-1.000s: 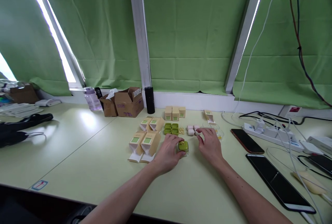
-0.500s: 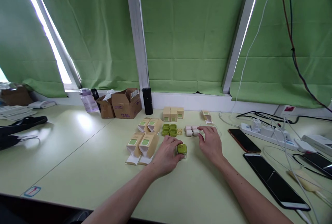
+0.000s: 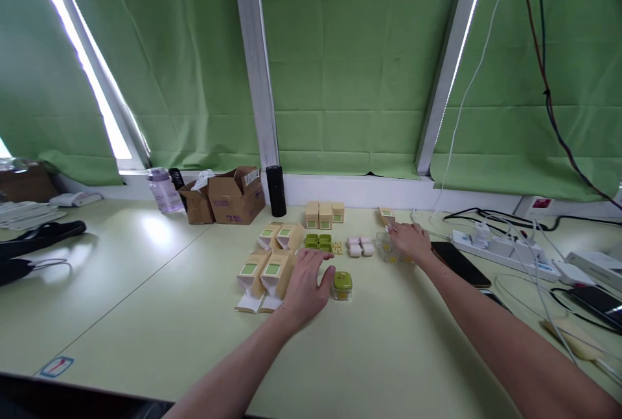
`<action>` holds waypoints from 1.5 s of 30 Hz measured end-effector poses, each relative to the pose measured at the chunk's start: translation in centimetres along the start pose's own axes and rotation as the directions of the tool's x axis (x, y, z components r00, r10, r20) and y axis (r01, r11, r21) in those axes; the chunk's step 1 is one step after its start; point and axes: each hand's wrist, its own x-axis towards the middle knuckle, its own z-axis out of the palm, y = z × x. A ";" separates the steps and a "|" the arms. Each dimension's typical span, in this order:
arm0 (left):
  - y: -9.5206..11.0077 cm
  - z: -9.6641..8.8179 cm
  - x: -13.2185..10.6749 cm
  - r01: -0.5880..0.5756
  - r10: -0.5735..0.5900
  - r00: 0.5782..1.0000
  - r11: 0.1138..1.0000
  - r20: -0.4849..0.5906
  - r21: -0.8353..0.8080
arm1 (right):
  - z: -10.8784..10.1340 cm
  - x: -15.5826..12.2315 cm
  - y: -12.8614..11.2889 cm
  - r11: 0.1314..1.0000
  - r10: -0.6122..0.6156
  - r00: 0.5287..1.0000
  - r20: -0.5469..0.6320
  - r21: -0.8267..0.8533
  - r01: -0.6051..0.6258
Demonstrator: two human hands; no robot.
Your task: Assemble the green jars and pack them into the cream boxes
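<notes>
My left hand point(image 3: 310, 284) is open on the table, with its thumb beside a small square clear jar with a green lid point(image 3: 343, 285); a narrow gap parts them. Farther out, my right hand point(image 3: 411, 241) has its fingers closed at the flap end of a small open cardboard box point(image 3: 387, 215); its fingertips are small and partly hidden. Clear jars point(image 3: 387, 248) stand under and beside that hand. Between the hands are green lids point(image 3: 318, 241), small yellowish pieces point(image 3: 337, 248) and white rounded pieces point(image 3: 360, 246). Several open cardboard boxes point(image 3: 272, 269) stand left of my left hand.
Closed small boxes point(image 3: 319, 214) stand at the back beside a black cylinder point(image 3: 276, 191). Brown cartons point(image 3: 237, 196) and a purple bottle point(image 3: 164, 191) are at back left. A power strip point(image 3: 505, 253), cables and a phone point(image 3: 459, 263) lie on the right.
My left hand has let go of the green-lidded jar and opened beside it. My right hand has moved away from the white pieces, right and farther out, to the open box.
</notes>
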 end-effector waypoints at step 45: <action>-0.2 0.2 1.4 0.269 -0.340 0.936 0.532 0.088 -0.803 | -1.5 -17.6 -7.8 0.648 -0.628 0.485 -0.609 -0.063 0.759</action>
